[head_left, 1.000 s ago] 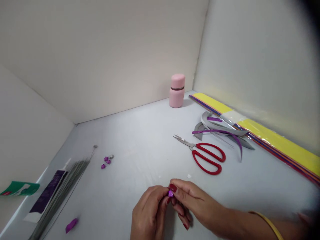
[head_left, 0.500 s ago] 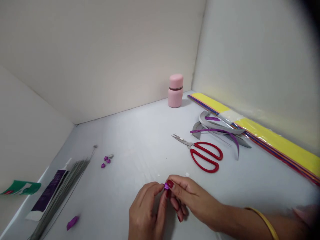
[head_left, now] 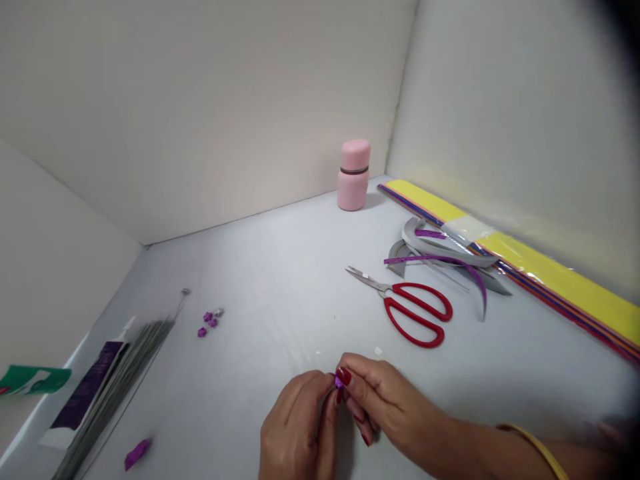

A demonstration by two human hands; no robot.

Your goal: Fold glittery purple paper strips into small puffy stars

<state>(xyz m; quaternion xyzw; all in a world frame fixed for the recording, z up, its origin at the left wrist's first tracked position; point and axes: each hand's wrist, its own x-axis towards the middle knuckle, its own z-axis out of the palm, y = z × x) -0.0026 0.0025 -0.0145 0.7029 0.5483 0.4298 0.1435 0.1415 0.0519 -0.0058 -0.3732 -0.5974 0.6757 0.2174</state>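
Between the fingertips of both hands is a small purple piece (head_left: 339, 381), partly covered by them. My left hand (head_left: 300, 421) pinches it from the left with thumb and forefinger. From the right, my right hand (head_left: 383, 399) grips it between thumb and fingers, its red nails showing. Red-handled scissors (head_left: 400, 300) lie beyond the hands, their blades pointing left. Small purple stars (head_left: 207, 323) and a silver one (head_left: 218, 312) rest on the table to the left. A larger purple piece (head_left: 137, 455) lies at the lower left.
Grey wires (head_left: 120, 387) and a purple-and-white tube (head_left: 90, 385) lie along the left edge. A pink bottle (head_left: 353, 175) stands at the back. Grey and purple strips (head_left: 445, 257) lie beside long packaged coloured sheets (head_left: 525, 257) on the right.
The view has shifted slightly, so the things on the table appear a little displaced. Both hands keep their hold on the small purple piece.
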